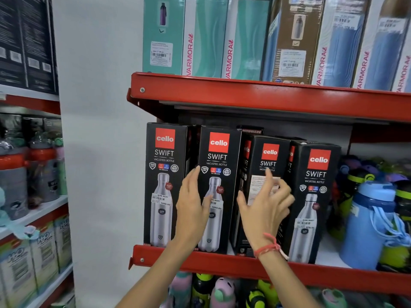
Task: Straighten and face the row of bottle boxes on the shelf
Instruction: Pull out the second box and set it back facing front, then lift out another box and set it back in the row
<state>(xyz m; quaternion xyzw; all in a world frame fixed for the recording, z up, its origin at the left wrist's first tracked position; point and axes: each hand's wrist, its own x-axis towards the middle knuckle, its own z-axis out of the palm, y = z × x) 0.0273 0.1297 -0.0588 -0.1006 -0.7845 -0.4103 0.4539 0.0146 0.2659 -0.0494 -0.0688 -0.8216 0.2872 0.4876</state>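
Note:
Several black Cello Swift bottle boxes stand in a row on the red middle shelf (222,266). The first box (164,174) and the second box (219,165) face forward. The third box (266,156) sits turned, showing a side panel with a white label. The fourth box (315,196) faces forward at the right end. My left hand (192,205) lies on the left edge of the second box, fingers spread, thumb on its front. My right hand (265,207) spreads over the front of the third box, thumb at its left edge, not clearly clasping it.
A red upper shelf (266,96) hangs just above the box tops, holding tall Varmora boxes (206,36). Loose blue and green bottles (371,221) crowd the shelf right of the row. More bottles (222,290) sit below. A white wall (100,152) is at left.

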